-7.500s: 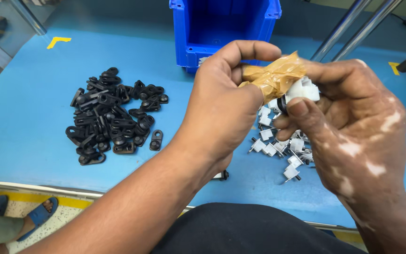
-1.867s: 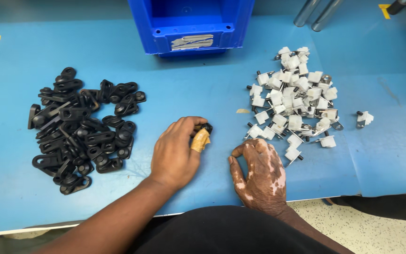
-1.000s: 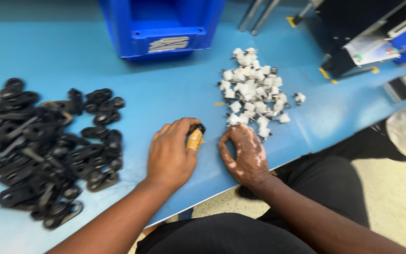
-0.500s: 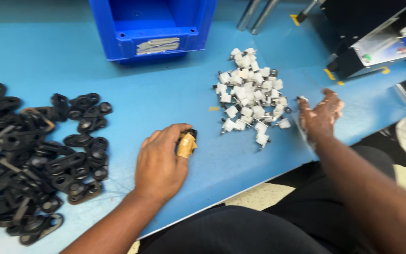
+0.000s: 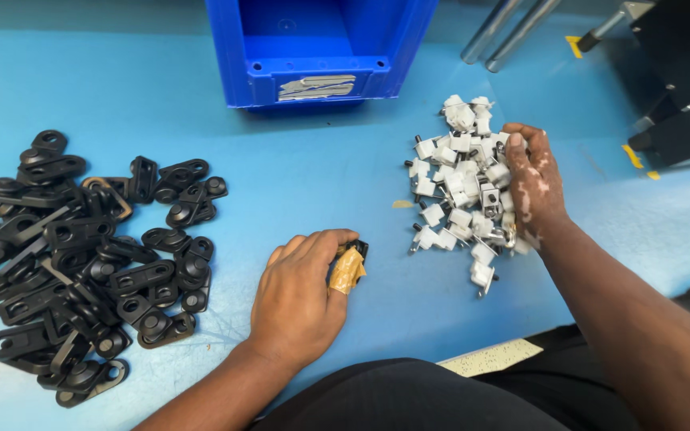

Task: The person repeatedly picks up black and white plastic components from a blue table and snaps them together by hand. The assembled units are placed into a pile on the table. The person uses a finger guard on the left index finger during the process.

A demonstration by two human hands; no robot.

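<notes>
Open blue table lane between black parts pile and white clips pile; blue bin blocks far end.

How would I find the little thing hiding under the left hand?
Start at the big blue bin at the back of the blue table, then come straight toward the person. There the left hand covers a small black part, its fingers wrapped in tan tape. It lies alone, away from the black pile and the white pile.

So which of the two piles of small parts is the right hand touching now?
The pile of white parts, right of the blue bin: the right hand rests on its edge. The pile of black parts lies far left, untouched.
</notes>
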